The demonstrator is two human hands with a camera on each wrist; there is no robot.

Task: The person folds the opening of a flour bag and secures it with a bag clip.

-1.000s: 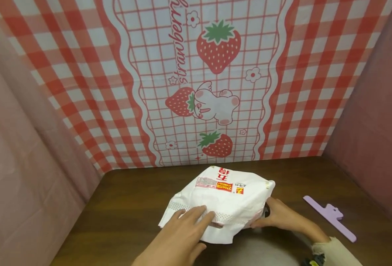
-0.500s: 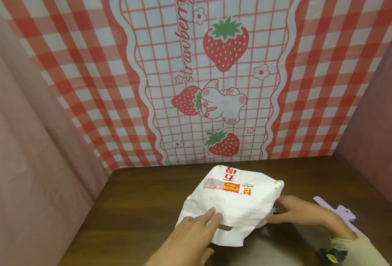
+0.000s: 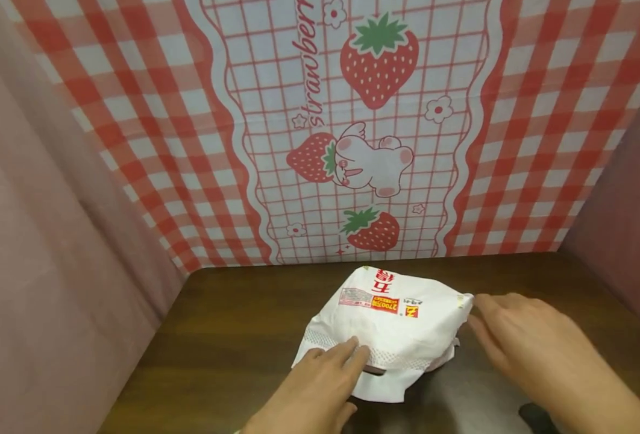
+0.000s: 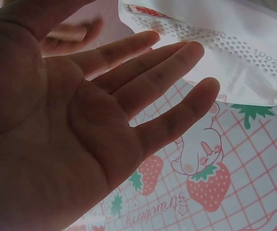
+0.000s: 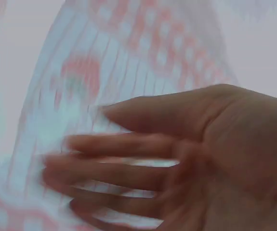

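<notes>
The white printed bag (image 3: 401,334) lies on the table (image 3: 233,325) between the two hands — its near edge at the straight, slightly spread fingers of the left hand (image 3: 317,383), its right corner by the loosely extended fingers of the right hand (image 3: 531,340), contact there impossible to tell

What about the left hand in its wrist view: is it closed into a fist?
No, the left hand has its fingers stretched out, with the white bag showing past their tips.
</notes>
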